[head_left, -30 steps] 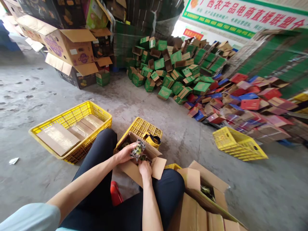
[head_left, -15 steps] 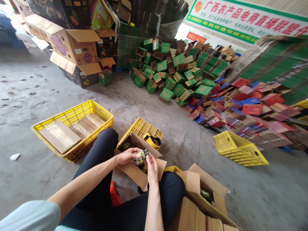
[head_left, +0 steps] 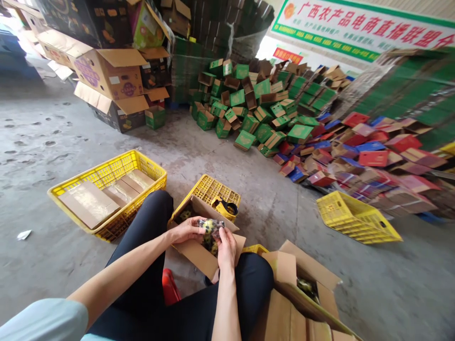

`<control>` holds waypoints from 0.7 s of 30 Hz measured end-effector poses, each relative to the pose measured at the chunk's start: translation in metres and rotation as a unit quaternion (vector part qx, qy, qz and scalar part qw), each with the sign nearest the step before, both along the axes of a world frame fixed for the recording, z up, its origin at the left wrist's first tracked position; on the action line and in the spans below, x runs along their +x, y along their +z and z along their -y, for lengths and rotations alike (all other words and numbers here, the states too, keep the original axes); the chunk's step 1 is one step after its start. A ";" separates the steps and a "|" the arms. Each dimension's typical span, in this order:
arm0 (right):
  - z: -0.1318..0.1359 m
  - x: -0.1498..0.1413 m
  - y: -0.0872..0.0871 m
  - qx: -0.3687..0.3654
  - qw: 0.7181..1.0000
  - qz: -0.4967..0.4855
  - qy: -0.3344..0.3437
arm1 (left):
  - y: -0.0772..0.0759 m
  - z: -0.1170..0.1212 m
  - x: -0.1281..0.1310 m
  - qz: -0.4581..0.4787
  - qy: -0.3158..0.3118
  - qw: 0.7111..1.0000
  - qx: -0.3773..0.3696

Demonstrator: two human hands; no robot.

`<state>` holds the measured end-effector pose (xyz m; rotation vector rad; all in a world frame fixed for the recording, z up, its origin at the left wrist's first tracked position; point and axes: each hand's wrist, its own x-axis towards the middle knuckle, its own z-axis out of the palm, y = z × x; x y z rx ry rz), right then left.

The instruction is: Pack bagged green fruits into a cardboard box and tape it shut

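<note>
My left hand and my right hand both grip a small, shiny plastic packet patterned in dark and yellow-green; what is inside it I cannot make out. The left fingers pinch its left end and the right fingers its right end. Just below them is an open cardboard box between my knees, its flaps spread outward. More dark and yellow-green packets lie in this box, partly hidden by my hands.
Behind the box, a yellow and black tape dispenser rests on an upturned yellow crate. A yellow basket on the left holds closed cartons. Another open carton stands by my right knee. Green boxes are heaped beyond.
The packet has been turned and stretched out flatter between my hands, reaching further right. Both hands stay almost in the same place above the box.
</note>
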<state>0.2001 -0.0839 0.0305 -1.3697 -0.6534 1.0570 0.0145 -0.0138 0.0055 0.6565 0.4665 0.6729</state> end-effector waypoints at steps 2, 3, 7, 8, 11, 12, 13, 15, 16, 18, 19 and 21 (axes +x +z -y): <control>0.001 0.000 0.000 0.000 1.000 -0.006 0.008 | 0.001 0.000 0.001 0.002 0.007 1.000 0.014; 0.001 -0.001 0.001 -0.003 1.000 -0.009 0.010 | 0.001 -0.001 0.001 0.001 0.006 1.000 0.019; 0.001 -0.001 0.001 -0.014 1.000 -0.013 0.008 | 0.002 0.000 0.002 -0.004 0.006 0.999 0.032; 0.002 -0.001 0.001 -0.014 1.000 -0.012 0.008 | 0.002 0.000 0.002 -0.008 0.010 0.999 0.035; 0.002 -0.001 0.001 -0.009 1.000 -0.010 0.014 | 0.001 -0.001 0.002 -0.022 0.028 0.998 0.043; 0.002 -0.001 0.001 -0.006 1.000 -0.012 0.015 | 0.000 -0.001 0.002 -0.027 0.033 0.998 0.043; 0.002 -0.002 0.001 -0.004 1.000 -0.014 0.015 | 0.000 -0.002 0.002 -0.032 0.037 0.998 0.040; 0.002 -0.002 0.001 0.002 1.000 -0.007 0.017 | -0.001 -0.003 0.001 -0.046 0.040 0.998 0.030; 0.002 -0.002 0.001 0.004 1.000 0.002 0.020 | -0.001 -0.003 0.000 -0.053 0.039 0.997 0.027; 0.002 -0.002 0.001 0.002 0.999 0.023 0.026 | -0.001 -0.004 0.000 -0.063 0.037 0.997 0.026; 0.002 -0.002 0.001 -0.003 0.999 0.030 0.029 | -0.002 -0.004 0.000 -0.063 0.039 0.997 0.030; 0.002 -0.002 0.001 -0.019 0.999 0.034 0.027 | -0.002 -0.004 0.000 -0.055 0.046 0.997 0.032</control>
